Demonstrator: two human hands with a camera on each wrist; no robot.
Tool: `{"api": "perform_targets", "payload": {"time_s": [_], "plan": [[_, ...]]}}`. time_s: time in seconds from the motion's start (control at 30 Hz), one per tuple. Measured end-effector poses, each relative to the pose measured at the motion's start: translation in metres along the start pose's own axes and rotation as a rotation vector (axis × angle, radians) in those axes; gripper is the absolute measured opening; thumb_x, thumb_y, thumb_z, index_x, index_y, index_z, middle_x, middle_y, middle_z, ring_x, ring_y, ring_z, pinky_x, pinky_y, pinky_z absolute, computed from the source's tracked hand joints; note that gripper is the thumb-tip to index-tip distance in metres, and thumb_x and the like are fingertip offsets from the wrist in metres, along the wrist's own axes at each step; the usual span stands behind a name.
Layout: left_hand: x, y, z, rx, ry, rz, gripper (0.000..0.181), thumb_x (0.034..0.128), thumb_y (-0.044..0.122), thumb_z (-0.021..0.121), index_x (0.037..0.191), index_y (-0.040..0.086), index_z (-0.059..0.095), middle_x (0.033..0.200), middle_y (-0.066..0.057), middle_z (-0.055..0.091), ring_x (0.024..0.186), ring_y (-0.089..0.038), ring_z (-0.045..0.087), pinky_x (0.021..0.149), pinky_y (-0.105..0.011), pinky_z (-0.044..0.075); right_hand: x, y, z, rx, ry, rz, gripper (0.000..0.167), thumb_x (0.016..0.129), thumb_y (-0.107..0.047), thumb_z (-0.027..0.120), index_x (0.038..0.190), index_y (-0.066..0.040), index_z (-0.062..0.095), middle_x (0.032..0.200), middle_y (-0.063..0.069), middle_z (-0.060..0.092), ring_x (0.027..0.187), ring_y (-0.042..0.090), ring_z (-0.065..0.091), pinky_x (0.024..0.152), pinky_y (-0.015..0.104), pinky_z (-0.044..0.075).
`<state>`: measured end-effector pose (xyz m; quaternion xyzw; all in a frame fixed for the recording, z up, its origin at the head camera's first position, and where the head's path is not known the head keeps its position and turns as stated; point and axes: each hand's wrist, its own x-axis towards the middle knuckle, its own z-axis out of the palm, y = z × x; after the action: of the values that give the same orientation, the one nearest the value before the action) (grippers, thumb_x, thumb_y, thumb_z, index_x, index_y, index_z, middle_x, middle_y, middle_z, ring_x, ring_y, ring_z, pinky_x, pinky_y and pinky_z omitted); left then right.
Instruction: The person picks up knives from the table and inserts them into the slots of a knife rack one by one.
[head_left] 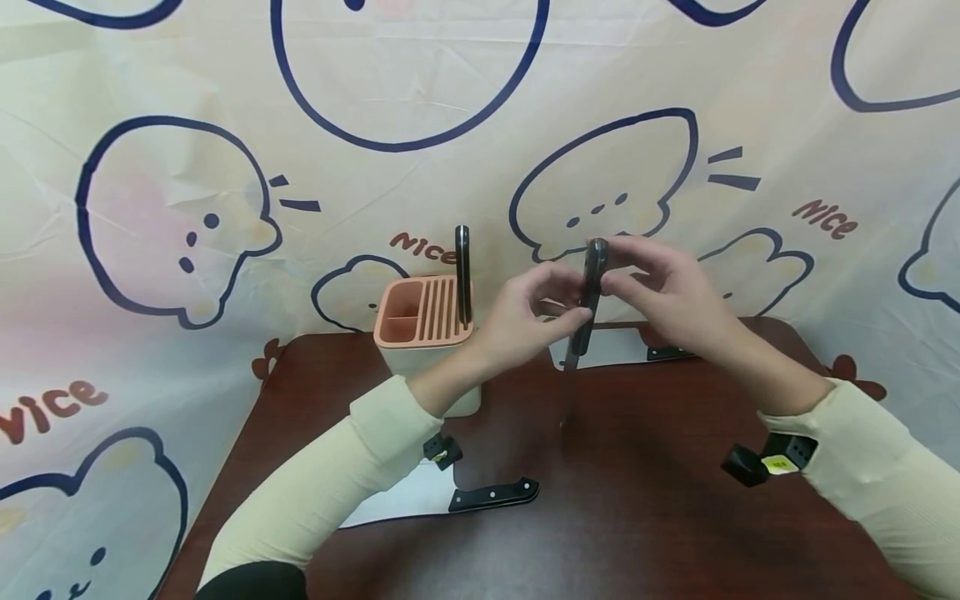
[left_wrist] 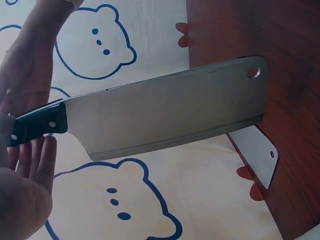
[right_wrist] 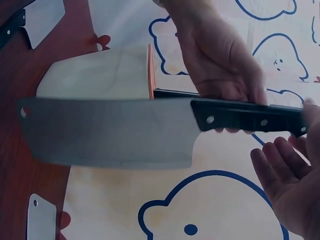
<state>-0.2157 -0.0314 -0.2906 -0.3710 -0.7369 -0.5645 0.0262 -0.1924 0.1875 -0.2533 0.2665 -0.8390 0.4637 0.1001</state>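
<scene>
While its blade points down over the dark table, the cleaver is held by both hands: the left hand pinches the black handle and the right hand grips its top end. Beyond lies a second cleaver; leftward stands a cream holder with a knife handle upright in it, and nearer lies a third cleaver, partly hidden by a sleeve.

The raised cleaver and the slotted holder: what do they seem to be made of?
The raised cleaver's blade looks like satin-finished steel: grey with a dull sheen. Its black handle, with round metallic rivets, could be plastic or coated wood. The slotted holder is probably matte plastic: evenly coloured cream body, peach top.
</scene>
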Motion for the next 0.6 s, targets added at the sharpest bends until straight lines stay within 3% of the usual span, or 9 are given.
{"api": "perform_targets", "payload": {"time_s": [0.07,0.17,0.3,0.4,0.6], "plan": [[-0.001,0.001,-0.001,-0.018,0.012,-0.006,0.032,0.0951,0.006,0.070,0.125,0.001,0.061,0.114,-0.010,0.067,0.100,-0.016,0.066,0.091,-0.028,0.056,0.000,0.003,-0.001,0.012,-0.006,0.013,0.042,0.105,-0.020,0.057,0.147,-0.011,0.055,0.131,0.011,0.063,0.108,0.021,0.068,0.106,0.060,0.045],[-0.002,0.002,-0.005,-0.046,0.032,-0.017,0.033,0.0944,0.005,0.071,0.125,0.001,0.062,0.115,-0.010,0.067,0.101,-0.017,0.066,0.091,-0.030,0.057,0.000,0.012,-0.004,-0.005,-0.002,0.022,0.041,0.108,-0.023,0.052,0.148,-0.013,0.054,0.127,0.013,0.065,0.103,0.018,0.069,0.103,0.061,0.046],[-0.004,0.003,-0.011,-0.078,0.057,-0.024,0.034,0.0935,0.004,0.072,0.125,0.000,0.062,0.114,-0.012,0.069,0.101,-0.019,0.067,0.091,-0.034,0.058,0.002,0.030,-0.009,-0.071,0.001,0.048,0.040,0.108,-0.025,0.050,0.147,-0.014,0.055,0.129,0.013,0.066,0.110,0.022,0.068,0.100,0.038,0.053],[-0.007,0.004,-0.015,-0.063,0.065,-0.024,0.034,0.0936,0.006,0.072,0.125,0.000,0.062,0.113,-0.011,0.069,0.102,-0.019,0.067,0.092,-0.035,0.058,0.001,0.049,-0.013,-0.111,-0.011,0.068,0.040,0.109,-0.024,0.050,0.146,-0.011,0.055,0.136,0.013,0.063,0.122,0.027,0.062,0.103,0.033,0.051],[-0.018,0.009,-0.029,-0.033,0.096,-0.054,0.035,0.0928,0.008,0.072,0.125,0.000,0.063,0.114,-0.011,0.068,0.104,-0.020,0.067,0.093,-0.035,0.058,-0.008,0.087,-0.020,-0.173,-0.038,0.093,0.041,0.108,-0.022,0.052,0.146,-0.008,0.054,0.143,0.013,0.059,0.131,0.029,0.055,0.108,0.053,0.044]]}}
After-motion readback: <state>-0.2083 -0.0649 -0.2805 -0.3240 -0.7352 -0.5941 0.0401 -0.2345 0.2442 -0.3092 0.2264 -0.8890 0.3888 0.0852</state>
